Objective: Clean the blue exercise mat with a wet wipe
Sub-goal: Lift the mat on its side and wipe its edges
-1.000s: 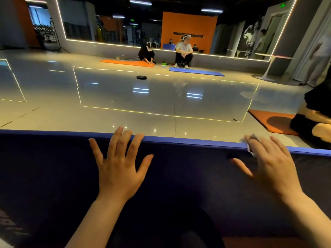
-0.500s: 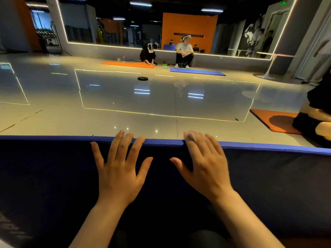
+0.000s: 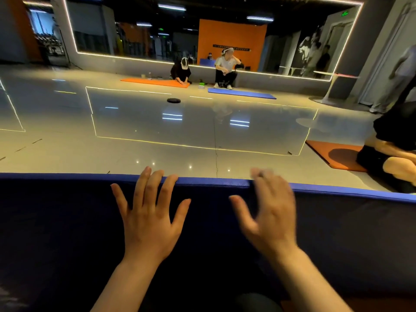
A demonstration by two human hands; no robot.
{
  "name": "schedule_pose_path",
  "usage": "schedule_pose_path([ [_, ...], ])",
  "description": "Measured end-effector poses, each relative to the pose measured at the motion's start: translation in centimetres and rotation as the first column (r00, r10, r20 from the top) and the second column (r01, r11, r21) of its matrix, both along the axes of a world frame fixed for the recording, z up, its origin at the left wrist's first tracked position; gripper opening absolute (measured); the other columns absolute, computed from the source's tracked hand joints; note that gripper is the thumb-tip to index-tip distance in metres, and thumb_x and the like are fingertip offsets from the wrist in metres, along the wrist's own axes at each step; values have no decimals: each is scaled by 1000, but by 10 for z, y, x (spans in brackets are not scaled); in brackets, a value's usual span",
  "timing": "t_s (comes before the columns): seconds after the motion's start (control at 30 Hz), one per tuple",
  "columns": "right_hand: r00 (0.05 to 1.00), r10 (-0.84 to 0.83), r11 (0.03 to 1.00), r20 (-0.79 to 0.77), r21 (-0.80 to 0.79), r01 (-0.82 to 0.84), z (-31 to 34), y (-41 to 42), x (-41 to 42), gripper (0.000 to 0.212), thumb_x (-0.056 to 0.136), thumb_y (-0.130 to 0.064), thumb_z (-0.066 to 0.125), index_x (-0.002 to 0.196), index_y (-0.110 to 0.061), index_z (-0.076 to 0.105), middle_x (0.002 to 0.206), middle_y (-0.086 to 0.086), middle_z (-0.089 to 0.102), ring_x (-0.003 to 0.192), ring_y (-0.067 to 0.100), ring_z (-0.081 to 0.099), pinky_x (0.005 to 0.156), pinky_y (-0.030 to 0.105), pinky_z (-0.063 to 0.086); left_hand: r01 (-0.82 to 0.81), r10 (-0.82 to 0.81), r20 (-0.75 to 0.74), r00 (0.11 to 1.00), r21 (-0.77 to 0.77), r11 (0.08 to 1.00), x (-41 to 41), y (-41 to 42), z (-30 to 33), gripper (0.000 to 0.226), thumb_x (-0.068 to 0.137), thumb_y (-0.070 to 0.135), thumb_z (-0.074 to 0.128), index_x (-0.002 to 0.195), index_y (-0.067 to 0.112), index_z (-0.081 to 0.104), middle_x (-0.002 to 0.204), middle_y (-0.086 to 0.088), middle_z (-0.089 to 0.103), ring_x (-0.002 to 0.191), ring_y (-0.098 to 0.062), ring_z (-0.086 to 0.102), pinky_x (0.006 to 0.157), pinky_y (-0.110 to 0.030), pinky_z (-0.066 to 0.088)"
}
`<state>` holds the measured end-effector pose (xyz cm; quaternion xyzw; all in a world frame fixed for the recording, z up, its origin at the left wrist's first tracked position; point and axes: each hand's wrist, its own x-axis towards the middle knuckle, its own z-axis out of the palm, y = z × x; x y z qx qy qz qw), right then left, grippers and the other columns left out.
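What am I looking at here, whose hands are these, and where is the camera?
No machine here: a person wears one camera on the head, looking forward and down. The left hand lies flat, fingers spread, on the blue exercise mat in a gym. The right hand is blurred with motion at the mat's far edge, with something pale at its fingertips, likely the wet wipe, though it is too blurred to be sure. Beyond lie a shiny floor, other mats and people by a mirror wall.

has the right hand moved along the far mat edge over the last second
Yes. The right hand swept left along the blue mat far edge until close to the planted left hand, and is now slightly right of that closest point.
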<state>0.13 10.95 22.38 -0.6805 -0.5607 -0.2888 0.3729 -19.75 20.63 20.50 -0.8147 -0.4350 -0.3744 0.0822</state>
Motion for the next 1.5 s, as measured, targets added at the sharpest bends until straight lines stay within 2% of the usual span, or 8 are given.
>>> schedule_pose_path([
  [0.07, 990, 138, 987, 26, -83, -135, 0, 14, -46, 62, 87, -47, 54, 132, -4, 55, 135, 12, 55, 130, 30, 47, 113, 43, 31, -7, 7, -5, 1000, 36, 999, -1, 3, -3, 54, 93, 55, 32, 133, 20, 43, 137, -9, 42, 139, -32, 29, 115, -57, -9],
  [0.17, 979, 150, 973, 138, -194, -122, -1, 23, -75, 66, 90, -48, 47, 142, -8, 46, 148, 10, 46, 142, 24, 35, 120, 40, 22, -14, 18, -48, 999, 73, 997, -4, 7, -3, 55, 87, 46, 37, 134, 19, 41, 139, -11, 41, 139, -32, 28, 112, -66, 4],
  [0.37, 979, -12, 977, 205, -205, 55, 8, -13, 0, 46, 98, -42, 45, 122, -8, 62, 126, 10, 62, 122, 27, 56, 116, 41, 29, -20, 21, -15, 1000, 60, 998, -1, 7, -1, 52, 89, 49, 36, 133, 20, 43, 136, -9, 44, 138, -31, 31, 113, -62, 0],
  [0.6, 970, -222, 959, 103, -154, 236, 9, -38, 43, 72, 100, -58, 25, 121, -2, 64, 126, 16, 64, 123, 31, 56, 118, 44, 20, -11, 10, 11, 1000, 55, 998, 1, 6, -3, 52, 90, 50, 37, 132, 20, 44, 136, -11, 45, 138, -32, 31, 113, -63, 0],
  [0.73, 985, -164, 973, 53, -153, 171, 9, -7, 4, 66, 99, -57, 26, 109, -5, 65, 118, 10, 64, 118, 28, 56, 119, 43, 20, -25, 25, 2, 1000, 28, 999, 3, 7, -1, 52, 90, 51, 37, 131, 19, 44, 135, -10, 46, 137, -32, 31, 111, -65, 2],
  [1.0, 1000, -2, 984, 26, -176, 6, 18, 31, -31, 61, 99, -53, 30, 114, -6, 66, 109, 4, 67, 105, 21, 61, 105, 37, 40, -43, 45, -34, 998, 32, 999, 3, 10, 2, 54, 89, 52, 35, 132, 19, 44, 136, -11, 47, 137, -33, 33, 111, -63, 2],
  [1.27, 975, -146, 963, 170, -199, 179, 10, -27, 47, 60, 102, -50, 29, 127, -6, 61, 127, 13, 64, 124, 30, 57, 120, 46, 18, -15, 18, -32, 999, 70, 997, -1, 9, -1, 55, 88, 49, 38, 133, 19, 43, 136, -11, 46, 137, -33, 33, 115, -56, -7],
  [1.5, 997, -40, 974, 72, -219, 55, 13, -7, 13, 62, 101, -54, 28, 124, -7, 61, 127, 8, 63, 127, 25, 52, 121, 40, 15, -39, 40, -5, 999, 40, 998, 10, 11, -1, 55, 87, 51, 37, 130, 16, 45, 134, -13, 47, 136, -35, 32, 110, -67, 6],
])
